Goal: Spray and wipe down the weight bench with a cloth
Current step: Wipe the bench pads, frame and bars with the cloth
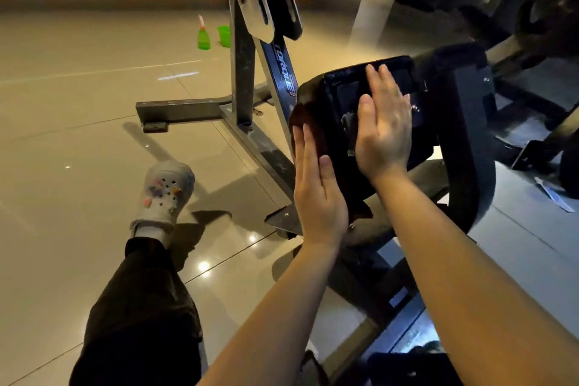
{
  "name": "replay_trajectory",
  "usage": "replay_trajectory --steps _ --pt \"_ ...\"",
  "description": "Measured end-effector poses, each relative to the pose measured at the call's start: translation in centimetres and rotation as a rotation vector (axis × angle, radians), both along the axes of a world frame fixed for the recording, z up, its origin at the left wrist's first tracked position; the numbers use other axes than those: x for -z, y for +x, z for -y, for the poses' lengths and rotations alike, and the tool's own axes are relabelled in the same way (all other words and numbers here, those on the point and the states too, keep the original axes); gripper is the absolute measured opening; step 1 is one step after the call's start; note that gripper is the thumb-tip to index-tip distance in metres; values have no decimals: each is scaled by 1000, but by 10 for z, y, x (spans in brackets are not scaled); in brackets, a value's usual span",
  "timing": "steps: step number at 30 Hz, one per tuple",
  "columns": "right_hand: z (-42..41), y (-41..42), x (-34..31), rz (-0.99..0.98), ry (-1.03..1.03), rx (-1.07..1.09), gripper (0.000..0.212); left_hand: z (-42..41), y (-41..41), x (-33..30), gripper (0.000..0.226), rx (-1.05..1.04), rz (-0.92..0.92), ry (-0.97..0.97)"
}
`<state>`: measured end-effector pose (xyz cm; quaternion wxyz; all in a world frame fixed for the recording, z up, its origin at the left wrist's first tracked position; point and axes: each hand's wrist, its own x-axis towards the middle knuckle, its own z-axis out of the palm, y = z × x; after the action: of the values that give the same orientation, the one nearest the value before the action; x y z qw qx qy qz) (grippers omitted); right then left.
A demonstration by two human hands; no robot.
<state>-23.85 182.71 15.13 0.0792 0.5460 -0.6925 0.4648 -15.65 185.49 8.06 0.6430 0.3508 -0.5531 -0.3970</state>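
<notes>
The left hand [318, 194] is pressing flat, fingers straight, on a dark brown cloth [308, 122] draped over the black padded bench seat [341, 88]. At its two o'clock, the right hand [383, 128] is lying flat on the pad, grasping nothing. A green plastic spray bottle [203, 36] is standing on the floor at ten o'clock, well apart.

The floor [78, 141] is of glossy beige tiles and it fills the left half of the frame; small bright light spots reflect on it at the lower centre. On it, in the upper left part, a green spray bottle [203, 36] stands upright, and a green cup [224, 35] stands just beside it on the right. The grey metal frame [188, 108] of the bench stands on the floor in the centre, with one flat foot bar going to the left. At the centre left, a white clog shoe [166, 194] with small charms rests on the tiles.
</notes>
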Motion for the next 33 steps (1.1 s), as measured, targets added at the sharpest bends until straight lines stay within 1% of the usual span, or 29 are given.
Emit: replay_trajectory --steps 3,5,8,9,12,15,18,22,26,30,31,33 --pt "-1 2 -1 12 16 -5 55 -14 13 17 43 153 -36 188" --pt "-2 2 -2 22 24 -8 55 -18 22 21 42 192 -88 306" --pt "-3 4 -2 44 37 1 54 -9 36 9 38 200 -257 451" --pt "-3 5 -3 49 43 4 54 -2 40 1 35 210 -316 474" --pt "-5 7 -5 51 69 23 54 22 49 -23 30 248 -397 425" --pt "-8 8 -8 70 106 32 54 39 51 -37 37 352 -442 414" --pt "-10 12 -10 81 130 40 51 52 53 -40 46 468 -500 418" --pt "-9 13 -11 109 139 44 43 63 58 -34 43 599 -622 446" --pt "-9 13 -10 144 125 35 41 64 65 -23 53 646 -607 555" --pt "-11 16 -10 178 121 53 41 64 77 -17 38 674 -538 545" --pt "-11 18 -11 190 122 62 41 67 80 -18 40 683 -518 553" --pt "-12 26 -13 221 139 100 40 75 87 -23 51 717 -447 551"
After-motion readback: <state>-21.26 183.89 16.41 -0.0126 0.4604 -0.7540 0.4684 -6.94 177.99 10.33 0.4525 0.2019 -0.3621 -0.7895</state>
